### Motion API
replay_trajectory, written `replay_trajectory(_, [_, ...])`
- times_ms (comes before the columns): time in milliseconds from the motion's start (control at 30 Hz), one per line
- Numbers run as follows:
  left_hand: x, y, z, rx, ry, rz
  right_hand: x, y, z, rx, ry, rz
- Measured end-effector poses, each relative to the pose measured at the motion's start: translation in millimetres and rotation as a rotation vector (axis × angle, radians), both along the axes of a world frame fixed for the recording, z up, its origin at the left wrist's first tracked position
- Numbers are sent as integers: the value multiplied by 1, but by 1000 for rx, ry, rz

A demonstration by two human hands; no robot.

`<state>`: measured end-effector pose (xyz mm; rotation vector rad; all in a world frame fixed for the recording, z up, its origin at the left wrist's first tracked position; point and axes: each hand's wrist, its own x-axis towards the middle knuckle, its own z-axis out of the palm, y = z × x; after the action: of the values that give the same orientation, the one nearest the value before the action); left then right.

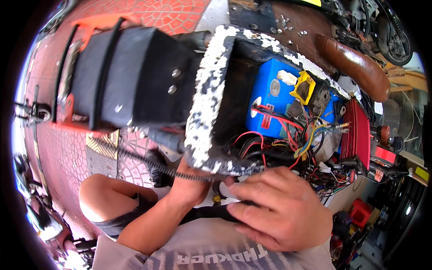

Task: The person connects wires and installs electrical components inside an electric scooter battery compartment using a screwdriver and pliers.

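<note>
Head view: the long black ribbed flexible tube [168, 172] crosses the left grip [193, 191] below the white-flecked black box rim [204, 105]; the right grip [283, 209] curls near its end. Whether either clasps, I cannot tell. Probably light, springy; pinch near the end.

Rim [204, 105] shows white, blotched black. Block [262, 94] is blue; wires [292, 126] red, black, yellow. Case [358, 135] red, seat [355, 65] brown. Tiles [168, 13] reddish, fan-patterned. Shirt [193, 231] grey, streaked.

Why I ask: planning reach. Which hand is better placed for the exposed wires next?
Probably the right hand: it appears nearer the wires; the left hand is farther off, partly behind the spring.
</note>
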<state>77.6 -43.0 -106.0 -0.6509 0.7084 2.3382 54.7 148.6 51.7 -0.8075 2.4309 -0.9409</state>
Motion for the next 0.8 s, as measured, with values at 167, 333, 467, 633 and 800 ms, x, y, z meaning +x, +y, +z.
replay_trajectory(167, [20, -23, -25, -782, 782, -452, -15, 4, -3, -68, -118, -64])
replay_trajectory(333, [21, -32, -24, -772, 881, -701, -24, 3, -7, -112, -154, -96])
replay_trajectory(467, [12, -37, -16, -721, 853, -811, -36, -3, -5, -141, -117, -96])
replay_trajectory(633, [19, -11, -15, -499, 389, -467, -44, -7, 5, -316, 25, -227])
replay_trajectory(800, [22, 2, -11, -269, 244, -157, -83, -15, 14, 147, 141, -86])
